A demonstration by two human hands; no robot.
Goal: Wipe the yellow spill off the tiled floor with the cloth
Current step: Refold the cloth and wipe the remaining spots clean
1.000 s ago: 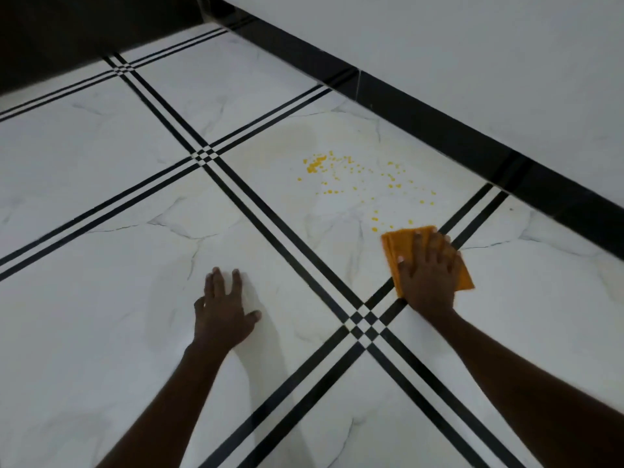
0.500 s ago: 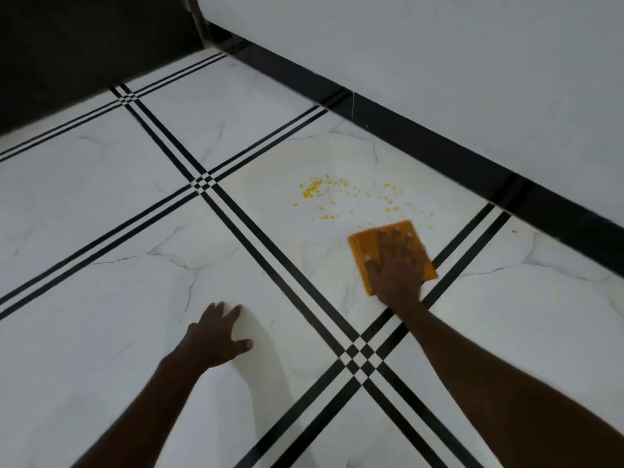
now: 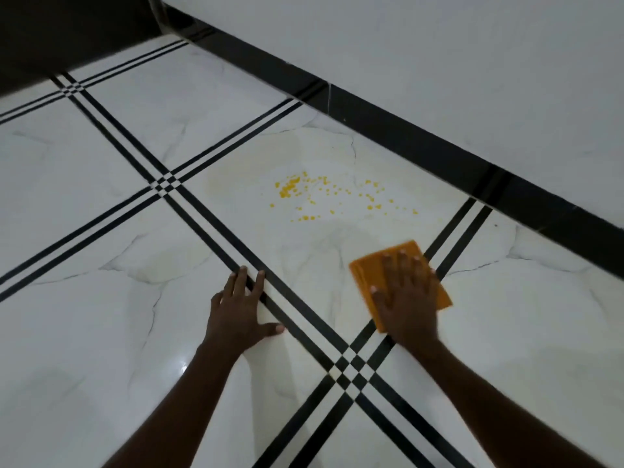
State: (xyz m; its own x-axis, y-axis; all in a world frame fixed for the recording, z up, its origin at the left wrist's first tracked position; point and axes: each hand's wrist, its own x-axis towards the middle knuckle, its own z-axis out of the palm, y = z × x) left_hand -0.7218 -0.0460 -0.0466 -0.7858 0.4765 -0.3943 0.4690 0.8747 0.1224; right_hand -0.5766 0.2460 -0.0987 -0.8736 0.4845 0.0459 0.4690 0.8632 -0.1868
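Observation:
A scatter of yellow spill droplets point(image 3: 324, 194) lies on a white marble tile near the wall. A folded orange cloth point(image 3: 368, 271) lies flat on the floor just below and to the right of the spill. My right hand point(image 3: 405, 295) presses down on the cloth with its fingers spread, covering most of it. My left hand point(image 3: 241, 312) rests flat on the floor to the left of the cloth, fingers apart, across a black tile stripe.
The tiled floor point(image 3: 101, 332) is white marble with double black stripes crossing near my hands. A white wall point(image 3: 439, 62) with a black skirting point(image 3: 405, 126) runs along the far right. A dark area fills the upper left corner.
My right hand has drawn the cloth back toward me, away from the spill. The droplets nearest the cloth are gone. My left hand has shifted forward onto the black stripe.

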